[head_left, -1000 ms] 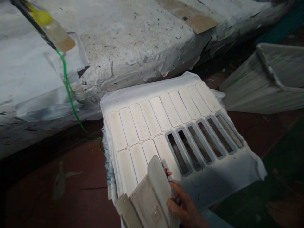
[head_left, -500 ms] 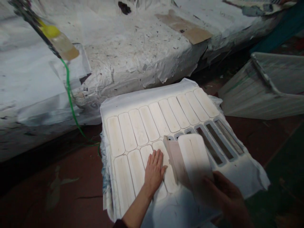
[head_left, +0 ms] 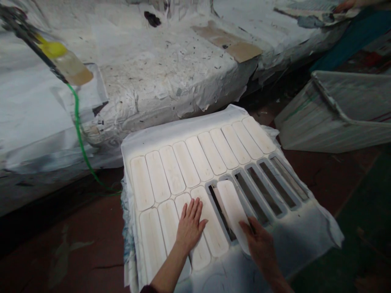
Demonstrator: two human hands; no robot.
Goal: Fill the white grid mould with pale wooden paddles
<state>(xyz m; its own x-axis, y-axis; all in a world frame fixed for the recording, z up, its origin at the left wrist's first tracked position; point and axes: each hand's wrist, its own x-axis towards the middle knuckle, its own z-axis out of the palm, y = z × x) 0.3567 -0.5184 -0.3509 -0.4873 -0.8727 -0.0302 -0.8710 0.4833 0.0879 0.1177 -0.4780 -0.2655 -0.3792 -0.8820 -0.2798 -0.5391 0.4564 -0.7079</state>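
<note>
A board (head_left: 183, 124) covered in white cloth carries two rows of long, rounded white pieces. The back row is filled with pieces (head_left: 141, 183). In the front row, pieces lie on the left side, while several grey-rimmed slots (head_left: 264, 190) on the right show dark openings. My left hand (head_left: 190, 226) rests flat with fingers spread on the front-row pieces. My right hand (head_left: 258, 240) grips the near end of a loose white piece (head_left: 231, 207), which is tilted over the slots beside a dark opening.
A paper-covered bench (head_left: 171, 81) runs behind the board. On the left, a yellow-capped bottle (head_left: 71, 67) hangs near a green cord (head_left: 80, 138). A grey bin (head_left: 308, 118) stands at the right. Another person's hand (head_left: 345, 6) shows at the top right.
My right hand has moved left and lowered the loose piece closer to the board. My left hand stays flat on the pieces. The other person's hand is now more visible.
</note>
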